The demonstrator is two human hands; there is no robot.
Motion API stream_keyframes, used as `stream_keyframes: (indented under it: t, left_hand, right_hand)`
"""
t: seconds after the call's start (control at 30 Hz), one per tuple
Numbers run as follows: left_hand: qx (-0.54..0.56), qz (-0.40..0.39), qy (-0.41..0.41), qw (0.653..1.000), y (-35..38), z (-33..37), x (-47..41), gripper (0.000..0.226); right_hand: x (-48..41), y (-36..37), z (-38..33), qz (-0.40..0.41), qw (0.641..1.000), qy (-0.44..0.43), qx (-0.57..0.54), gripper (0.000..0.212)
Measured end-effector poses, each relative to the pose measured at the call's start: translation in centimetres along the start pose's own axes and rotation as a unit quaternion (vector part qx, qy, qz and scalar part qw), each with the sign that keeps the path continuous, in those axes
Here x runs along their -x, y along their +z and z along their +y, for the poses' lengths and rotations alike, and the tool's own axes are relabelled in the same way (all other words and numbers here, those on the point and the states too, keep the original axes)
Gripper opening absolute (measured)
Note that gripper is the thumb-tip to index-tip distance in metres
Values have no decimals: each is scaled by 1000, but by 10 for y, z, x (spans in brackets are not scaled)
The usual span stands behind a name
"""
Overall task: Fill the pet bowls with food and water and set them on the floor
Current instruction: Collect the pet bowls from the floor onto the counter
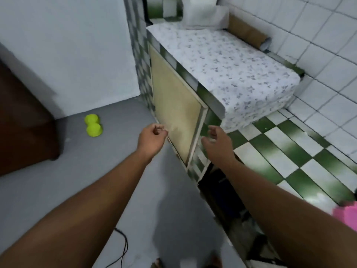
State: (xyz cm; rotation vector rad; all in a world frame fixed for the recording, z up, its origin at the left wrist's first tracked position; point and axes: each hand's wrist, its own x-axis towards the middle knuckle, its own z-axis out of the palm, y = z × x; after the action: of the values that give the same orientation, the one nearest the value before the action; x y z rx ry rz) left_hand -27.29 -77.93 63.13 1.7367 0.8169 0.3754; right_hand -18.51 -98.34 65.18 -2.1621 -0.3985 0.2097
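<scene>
A lime-green double pet bowl (93, 125) sits on the grey floor near the white wall, well left of both hands. My left hand (153, 136) hangs in front of the beige cabinet door (176, 110), fingers loosely curled and holding nothing. My right hand (214, 141) hovers at the counter's corner, fingers spread and empty. What is in the bowl cannot be made out from here.
A green-and-white tiled counter (289, 149) runs along the right, with a patterned cloth (228, 68) and a cardboard tube (249, 34) on it. A brown wooden piece of furniture (25, 124) stands at the left. A black cable (123, 246) lies on the floor. Something pink (347, 215) shows at the right edge.
</scene>
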Motion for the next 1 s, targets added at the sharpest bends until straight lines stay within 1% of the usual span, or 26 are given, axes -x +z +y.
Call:
stream_keyframes:
  t: [0.07,0.17,0.3,0.4,0.5,0.6,0.67,0.77,0.9,1.0]
  left_hand:
    - [17,37,-22,999,-33,-18,-18,9]
    - [34,83,-48,995,-72,-40,-42,5]
    - [43,139,-74,987,-113,-58,-81,5]
    - [45,175,-87,980,-141,-69,-120,9]
    - [49,213,-110,970,-167,-73,-157,20]
    - [55,250,-132,958,-191,-77,-193,19]
    - [62,268,-144,951,-207,-80,-218,17]
    - [80,295,-158,939,-231,-89,-254,23]
    - [101,307,-180,929,-266,-109,-314,24]
    - [124,308,-193,923,-293,-124,-359,6]
  right_hand:
    - [-13,34,-24,-34,999,-15,-3,46]
    - [-37,78,-55,-58,998,-27,-14,45]
    - [-86,135,-82,-106,993,-38,-23,43]
    - [-133,181,-100,-133,989,-44,-41,40]
    - [-183,227,-119,-173,982,-57,-41,39]
    - [-227,266,-141,-216,973,-63,-46,38]
    - [-254,290,-157,-231,970,-66,-46,37]
    - [-289,330,-181,-256,963,-72,-33,36]
    - [-336,391,-209,-270,960,-73,-31,33]
    - [-371,436,-236,-270,960,-73,-19,32]
